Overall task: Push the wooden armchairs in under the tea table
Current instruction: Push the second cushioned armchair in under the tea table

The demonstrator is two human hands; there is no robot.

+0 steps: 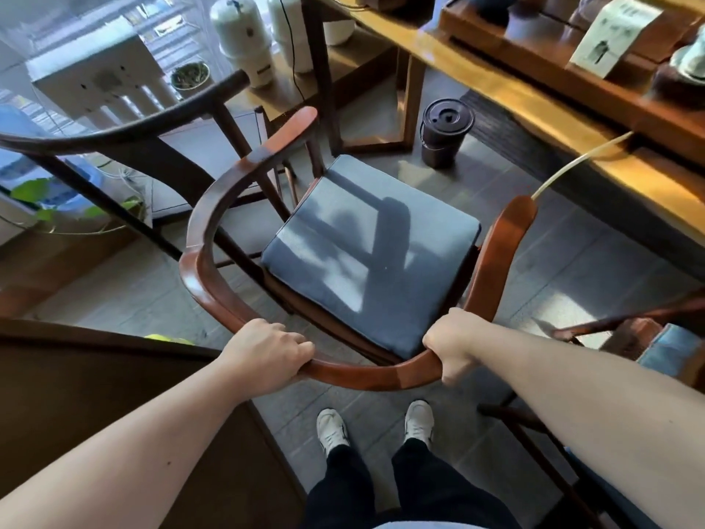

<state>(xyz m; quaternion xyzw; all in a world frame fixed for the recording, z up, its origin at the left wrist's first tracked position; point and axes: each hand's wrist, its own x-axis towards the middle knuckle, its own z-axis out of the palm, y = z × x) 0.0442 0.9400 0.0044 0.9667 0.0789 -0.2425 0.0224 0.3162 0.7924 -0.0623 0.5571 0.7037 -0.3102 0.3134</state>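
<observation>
A wooden armchair (213, 208) with a curved reddish-brown back rail and a grey-blue seat cushion (366, 257) stands right in front of me, its seat facing the tea table (496, 89). My left hand (267, 351) grips the back rail on the left. On the right of the same rail my right hand (454, 345) is closed around the wood. The chair's front sits short of the table's light wooden edge. A second, darker armchair (126, 135) stands to the left. Part of a third chair (625, 318) shows at the right.
A dark cylindrical bin (444, 133) stands on the floor under the table, ahead of the chair. A pale hose (572, 166) hangs off the table edge. Tea ware and a wooden tray (572, 43) sit on top. White tanks (240, 36) and plants are at left. My feet (375, 423) stand behind the chair.
</observation>
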